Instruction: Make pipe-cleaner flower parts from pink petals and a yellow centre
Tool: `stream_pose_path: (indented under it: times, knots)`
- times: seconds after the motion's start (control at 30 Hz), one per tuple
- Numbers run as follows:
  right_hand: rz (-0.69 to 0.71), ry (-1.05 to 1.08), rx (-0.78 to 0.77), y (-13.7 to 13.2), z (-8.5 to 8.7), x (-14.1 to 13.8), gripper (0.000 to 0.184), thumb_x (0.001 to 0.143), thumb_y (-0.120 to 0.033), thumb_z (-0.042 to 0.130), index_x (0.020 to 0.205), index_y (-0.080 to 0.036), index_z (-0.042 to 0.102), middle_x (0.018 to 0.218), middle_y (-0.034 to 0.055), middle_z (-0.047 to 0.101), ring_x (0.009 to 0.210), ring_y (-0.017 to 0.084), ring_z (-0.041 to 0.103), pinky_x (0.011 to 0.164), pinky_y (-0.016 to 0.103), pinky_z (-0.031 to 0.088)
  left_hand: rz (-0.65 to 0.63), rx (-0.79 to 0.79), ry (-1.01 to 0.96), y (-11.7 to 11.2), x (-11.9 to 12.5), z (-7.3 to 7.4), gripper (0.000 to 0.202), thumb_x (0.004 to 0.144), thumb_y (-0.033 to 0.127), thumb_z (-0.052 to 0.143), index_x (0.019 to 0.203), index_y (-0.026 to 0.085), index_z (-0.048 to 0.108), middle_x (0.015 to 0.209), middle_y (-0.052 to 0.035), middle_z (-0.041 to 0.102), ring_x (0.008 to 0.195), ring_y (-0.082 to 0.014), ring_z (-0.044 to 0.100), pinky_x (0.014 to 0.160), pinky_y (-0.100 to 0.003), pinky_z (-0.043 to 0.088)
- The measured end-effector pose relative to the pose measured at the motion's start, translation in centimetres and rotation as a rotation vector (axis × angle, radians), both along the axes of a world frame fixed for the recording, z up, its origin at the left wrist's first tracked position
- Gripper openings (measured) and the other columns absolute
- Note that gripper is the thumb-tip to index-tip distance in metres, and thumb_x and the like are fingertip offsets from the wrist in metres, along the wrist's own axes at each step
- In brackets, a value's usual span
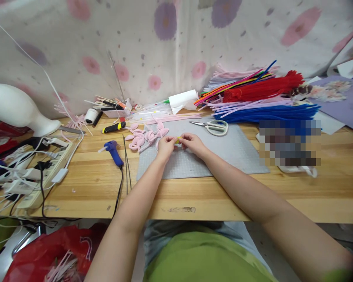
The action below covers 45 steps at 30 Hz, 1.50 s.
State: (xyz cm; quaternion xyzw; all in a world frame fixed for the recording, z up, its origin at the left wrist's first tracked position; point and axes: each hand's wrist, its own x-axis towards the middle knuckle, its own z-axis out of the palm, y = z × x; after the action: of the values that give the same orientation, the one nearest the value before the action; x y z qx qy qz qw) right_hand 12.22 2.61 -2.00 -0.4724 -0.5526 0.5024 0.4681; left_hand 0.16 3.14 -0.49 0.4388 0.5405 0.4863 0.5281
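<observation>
My left hand (165, 145) and my right hand (193, 143) meet over the grey cutting mat (232, 156). Both pinch a small yellow piece (178, 140) between their fingertips; it is too small to name. Just left of my left hand lie pink pipe-cleaner petals (144, 138) on the mat's corner. White-handled scissors (214, 127) rest on the mat beyond my right hand.
A blue glue gun (113, 150) and two thin dark wires (127, 164) lie left of the mat. Bundles of coloured pipe cleaners (261, 100) are stacked at the back right. A power strip with cables (35, 168) sits at the left; a red bag (50, 254) below the wooden table (312, 196).
</observation>
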Motion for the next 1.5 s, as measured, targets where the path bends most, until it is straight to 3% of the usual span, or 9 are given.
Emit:
stream_pose_path:
  times: [0.13,0.27,0.57,0.83,1.03,1.3,1.5]
  knots:
    - [-0.048,0.058,-0.032,0.5,0.1,0.5,0.025,0.064,-0.042,0.055,0.062,-0.017,0.052,0.057,-0.002,0.051,0.049,0.007,0.043,0.049,0.021,0.036,-0.038,-0.013,0.035,0.5,0.6,0.7,0.013,0.062,0.015,0.063,0.053,0.013,0.055,0.054,-0.0003,0.056,0.052,-0.0082,0.051,0.053,-0.022,0.043]
    - [-0.102,0.086,-0.03,0.9,0.1,0.8,0.026,0.062,-0.043,0.057,0.06,-0.017,0.051,0.054,-0.0026,0.05,0.047,0.006,0.04,0.048,0.022,0.034,0.004,-0.099,-0.109,0.5,1.6,0.7,0.014,0.063,0.015,0.062,0.053,0.012,0.053,0.056,-0.0009,0.056,0.054,-0.0088,0.052,0.055,-0.025,0.045]
    - [-0.016,-0.208,0.097,0.4,0.3,0.5,0.027,0.069,-0.042,0.049,0.056,-0.018,0.051,0.045,-0.0037,0.044,0.044,0.008,0.038,0.046,0.023,0.029,0.147,-0.051,-0.28,-0.5,1.8,0.3,0.014,0.064,0.014,0.06,0.055,0.013,0.05,0.051,0.0022,0.054,0.047,-0.0075,0.051,0.059,-0.026,0.045]
    - [-0.028,-0.153,0.06,0.4,-0.4,0.7,0.025,0.071,-0.039,0.046,0.063,-0.017,0.054,0.051,-0.0024,0.049,0.046,0.009,0.043,0.049,0.023,0.036,0.164,-0.025,-0.248,-0.1,1.8,-0.1,0.013,0.066,0.012,0.058,0.054,0.012,0.052,0.05,0.0027,0.054,0.046,-0.0067,0.051,0.059,-0.025,0.045]
    - [-0.054,-0.226,0.176,0.4,-0.3,0.8,0.021,0.071,-0.036,0.05,0.068,-0.017,0.055,0.059,-0.0021,0.053,0.049,0.008,0.044,0.05,0.022,0.035,0.161,0.006,-0.254,-0.2,1.7,-0.7,0.012,0.065,0.01,0.059,0.054,0.011,0.053,0.052,0.0019,0.055,0.049,-0.0067,0.052,0.06,-0.025,0.046]
    - [0.054,-0.082,0.022,0.6,-0.3,0.6,0.022,0.066,-0.038,0.056,0.064,-0.016,0.054,0.052,-0.0029,0.05,0.045,0.007,0.042,0.046,0.022,0.034,0.217,0.049,-0.268,-0.1,2.0,-1.1,0.013,0.067,0.01,0.058,0.056,0.012,0.052,0.048,0.0035,0.053,0.045,-0.0058,0.049,0.055,-0.022,0.042]
    - [0.01,-0.112,0.085,0.8,-0.7,0.5,0.02,0.071,-0.037,0.05,0.071,-0.017,0.056,0.062,-0.0016,0.054,0.047,0.007,0.043,0.048,0.022,0.036,0.193,0.025,-0.31,-0.2,1.8,-0.9,0.012,0.068,0.009,0.056,0.057,0.012,0.053,0.053,0.0026,0.055,0.05,-0.007,0.054,0.063,-0.026,0.046]
